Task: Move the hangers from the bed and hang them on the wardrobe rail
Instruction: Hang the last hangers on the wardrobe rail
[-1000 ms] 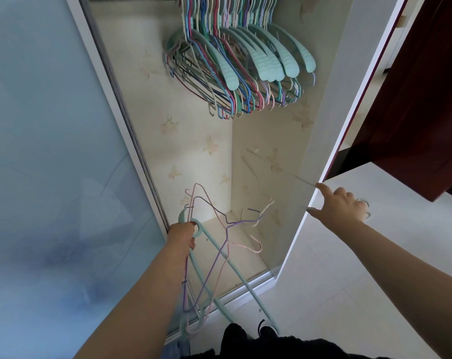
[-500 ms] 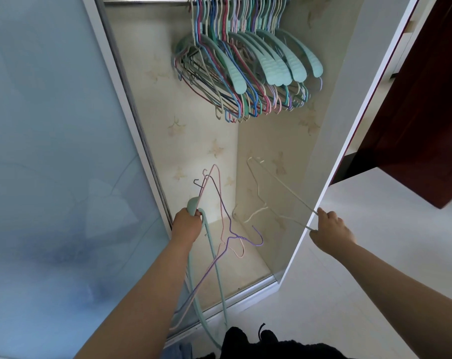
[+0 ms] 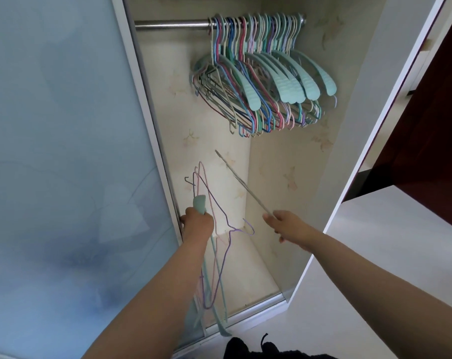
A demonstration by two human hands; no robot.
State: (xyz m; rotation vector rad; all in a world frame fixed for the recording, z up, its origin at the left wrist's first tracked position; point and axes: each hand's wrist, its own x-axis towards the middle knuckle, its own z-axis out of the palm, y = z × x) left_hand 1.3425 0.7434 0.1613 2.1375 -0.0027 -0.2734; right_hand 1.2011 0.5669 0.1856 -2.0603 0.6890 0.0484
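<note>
My left hand (image 3: 197,225) grips a bundle of hangers (image 3: 214,255), mint, pink and purple, low in the open wardrobe; their ends hang down past my forearm. My right hand (image 3: 288,225) holds one thin pale hanger (image 3: 241,183) seen edge-on, which slants up and left toward the back wall. High above, the metal wardrobe rail (image 3: 170,24) carries several hung hangers (image 3: 261,81) crowded at its right end, with bare rail to their left.
A frosted blue sliding door (image 3: 64,151) covers the left side. The wardrobe's white side panel (image 3: 354,141) stands on the right, a dark red door (image 3: 437,120) beyond it. The wardrobe floor (image 3: 248,275) and pale room floor (image 3: 375,255) lie below. Something black (image 3: 251,348) sits at the bottom edge.
My view has tilted up, bringing the rail into sight. My right hand has swung left into the wardrobe opening with the thin hanger, and my left hand has lifted its bundle slightly.
</note>
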